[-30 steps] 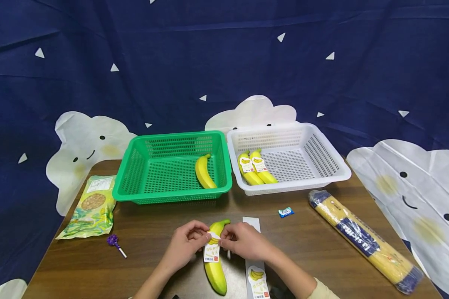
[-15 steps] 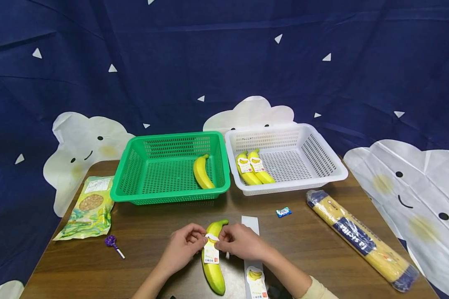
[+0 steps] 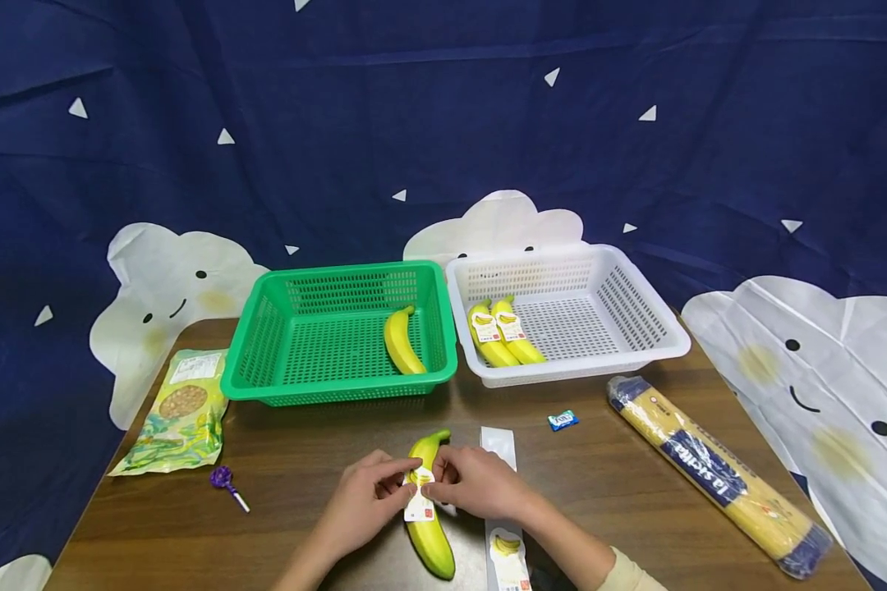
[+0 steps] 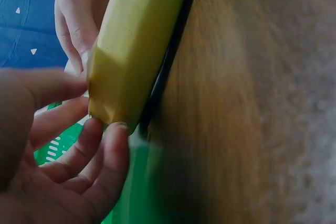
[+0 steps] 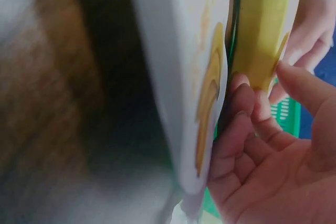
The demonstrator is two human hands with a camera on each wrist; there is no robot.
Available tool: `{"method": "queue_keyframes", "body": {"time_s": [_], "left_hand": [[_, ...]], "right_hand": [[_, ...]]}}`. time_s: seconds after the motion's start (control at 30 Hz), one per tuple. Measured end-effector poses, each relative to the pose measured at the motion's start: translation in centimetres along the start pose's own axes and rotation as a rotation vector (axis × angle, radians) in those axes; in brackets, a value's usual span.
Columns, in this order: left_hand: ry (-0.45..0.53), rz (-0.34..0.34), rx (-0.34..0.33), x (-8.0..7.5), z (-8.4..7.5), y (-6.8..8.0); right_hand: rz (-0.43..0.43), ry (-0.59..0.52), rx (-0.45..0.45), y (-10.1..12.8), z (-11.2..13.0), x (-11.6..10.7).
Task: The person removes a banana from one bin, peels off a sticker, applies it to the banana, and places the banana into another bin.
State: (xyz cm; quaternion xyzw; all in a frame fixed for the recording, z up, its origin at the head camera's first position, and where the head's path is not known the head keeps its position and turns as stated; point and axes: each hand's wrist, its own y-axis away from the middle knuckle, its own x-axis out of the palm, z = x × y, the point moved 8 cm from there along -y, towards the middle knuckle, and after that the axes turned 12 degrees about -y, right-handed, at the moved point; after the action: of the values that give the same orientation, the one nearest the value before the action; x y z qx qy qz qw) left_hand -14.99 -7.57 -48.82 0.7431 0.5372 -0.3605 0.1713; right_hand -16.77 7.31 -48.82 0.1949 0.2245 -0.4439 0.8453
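Green basket: one banana; white basket: two

Smooth skin is seen on the held banana, wood grain on the tabletop. The green basket is formed of plastic, the backdrop of matt cloth.

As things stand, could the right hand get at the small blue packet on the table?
Probably yes: the blue packet lies in the open beyond the right hand, with seemingly only the low label strip between. The hand would first have to leave the banana it is touching.
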Motion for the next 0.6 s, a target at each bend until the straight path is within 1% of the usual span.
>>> {"method": "queue_keyframes", "body": {"time_s": [0.1, 0.2, 0.47, 0.6], "left_hand": [[0.015, 0.04, 0.025, 0.17, -0.14, 0.26], [0.027, 0.072, 0.028, 0.19, -0.16, 0.49], [-0.037, 0.089, 0.023, -0.07, -0.55, 0.77], [-0.021, 0.107, 0.016, 0.04, -0.4, 0.88]], "right_hand": [[-0.012, 0.024, -0.019, 0.01, 0.16, -0.1], [-0.009, 0.042, -0.041, 0.01, 0.37, -0.14], [0.025, 0.046, -0.057, 0.12, 0.54, 0.06], [0.032, 0.049, -0.062, 0.17, 0.47, 0.17]]}}
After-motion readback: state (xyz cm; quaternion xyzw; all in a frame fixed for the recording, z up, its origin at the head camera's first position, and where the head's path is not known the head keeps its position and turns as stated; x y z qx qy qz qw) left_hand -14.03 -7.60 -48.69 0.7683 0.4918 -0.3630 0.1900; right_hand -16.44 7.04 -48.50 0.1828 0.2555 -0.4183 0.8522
